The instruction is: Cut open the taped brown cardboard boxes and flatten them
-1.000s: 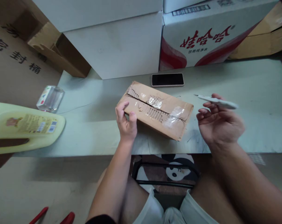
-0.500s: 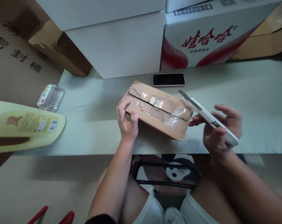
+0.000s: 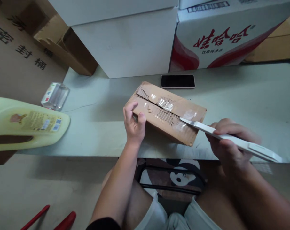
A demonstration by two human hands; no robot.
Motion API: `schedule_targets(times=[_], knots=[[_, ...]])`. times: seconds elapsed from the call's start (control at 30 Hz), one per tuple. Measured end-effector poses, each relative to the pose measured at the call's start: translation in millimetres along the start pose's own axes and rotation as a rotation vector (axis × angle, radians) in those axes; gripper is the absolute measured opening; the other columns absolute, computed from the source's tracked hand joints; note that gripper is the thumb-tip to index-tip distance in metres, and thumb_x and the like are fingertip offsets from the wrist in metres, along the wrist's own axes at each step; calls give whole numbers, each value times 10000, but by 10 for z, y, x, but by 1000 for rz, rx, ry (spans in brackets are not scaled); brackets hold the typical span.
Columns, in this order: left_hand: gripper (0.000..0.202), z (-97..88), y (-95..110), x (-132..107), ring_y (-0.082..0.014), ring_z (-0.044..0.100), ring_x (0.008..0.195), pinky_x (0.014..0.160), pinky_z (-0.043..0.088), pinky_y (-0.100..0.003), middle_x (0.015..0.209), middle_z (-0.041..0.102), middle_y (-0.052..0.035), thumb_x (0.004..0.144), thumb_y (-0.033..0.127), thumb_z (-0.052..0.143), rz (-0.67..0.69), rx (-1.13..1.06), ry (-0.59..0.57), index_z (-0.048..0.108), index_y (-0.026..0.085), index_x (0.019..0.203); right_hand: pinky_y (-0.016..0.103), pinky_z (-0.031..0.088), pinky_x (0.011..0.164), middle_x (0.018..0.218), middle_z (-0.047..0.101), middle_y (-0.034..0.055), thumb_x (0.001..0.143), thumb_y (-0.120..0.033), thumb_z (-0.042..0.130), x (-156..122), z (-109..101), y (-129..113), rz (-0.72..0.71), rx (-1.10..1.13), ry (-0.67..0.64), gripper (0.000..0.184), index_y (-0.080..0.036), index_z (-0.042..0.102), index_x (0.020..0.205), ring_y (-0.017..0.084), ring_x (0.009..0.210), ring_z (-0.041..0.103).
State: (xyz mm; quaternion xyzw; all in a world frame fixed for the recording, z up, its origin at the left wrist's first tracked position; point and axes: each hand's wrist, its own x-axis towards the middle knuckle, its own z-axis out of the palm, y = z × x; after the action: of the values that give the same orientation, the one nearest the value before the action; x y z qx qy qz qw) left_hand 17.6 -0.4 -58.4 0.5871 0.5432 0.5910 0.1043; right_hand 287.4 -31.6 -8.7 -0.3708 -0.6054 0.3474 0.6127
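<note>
A small brown cardboard box (image 3: 173, 110) with torn tape along its top seam lies on the pale table (image 3: 99, 127). My left hand (image 3: 134, 123) grips the box's near left corner, fingers curled over the edge. My right hand (image 3: 227, 143) is closed round a white utility knife (image 3: 231, 139). The knife's blade tip rests on the taped seam near the box's right end.
A black phone (image 3: 177, 81) lies behind the box. White boxes (image 3: 125, 41) and a red-and-white printed carton (image 3: 231, 35) stand along the back. A yellow jug (image 3: 25, 126) and a clear small bottle (image 3: 55, 95) lie at the left. Red handles (image 3: 51, 218) show at the floor.
My right hand turned the knife round and brought it down and left, so the blade now touches the box's seam. My left hand stayed on the box corner.
</note>
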Motion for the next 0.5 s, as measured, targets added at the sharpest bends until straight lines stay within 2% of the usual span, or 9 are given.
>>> schedule_targets(times=[0.1,0.2,0.27,0.37,0.5], knots=[[433,1,2,-1,-234,603,1135,1009,481,-411,1167,606,-67,969,591,492,-7,-2,2,551,266,1249,304,466,504,691,642,-15,846,-289,770,-5,-33,-20,-103,-42,-91,71,-261,742,905,143,569,589],[417,3,13,0,-231,598,1131,1015,474,-408,1163,604,-64,973,577,493,2,-10,5,552,264,1242,293,447,489,705,661,-17,808,-222,790,-15,-33,-25,-83,-95,-78,118,-257,727,902,141,564,591],[399,4,18,0,-226,594,1127,1014,467,-400,1155,604,-60,976,563,498,13,-14,8,557,265,1235,291,436,492,713,670,-15,807,-226,803,-42,-23,-10,-27,-116,-2,122,-250,730,902,139,569,596],[403,5,19,2,-224,595,1121,1000,470,-397,1150,603,-63,978,566,492,21,-6,3,553,263,1237,294,458,495,707,680,-16,850,-330,799,-79,9,25,49,-45,118,131,-246,724,917,138,549,614],[442,5,17,5,-230,597,1105,985,478,-407,1138,598,-67,970,606,470,-9,23,-1,546,260,1234,283,439,428,669,661,-36,835,-424,815,-58,66,49,57,57,229,207,-254,697,851,122,469,588]])
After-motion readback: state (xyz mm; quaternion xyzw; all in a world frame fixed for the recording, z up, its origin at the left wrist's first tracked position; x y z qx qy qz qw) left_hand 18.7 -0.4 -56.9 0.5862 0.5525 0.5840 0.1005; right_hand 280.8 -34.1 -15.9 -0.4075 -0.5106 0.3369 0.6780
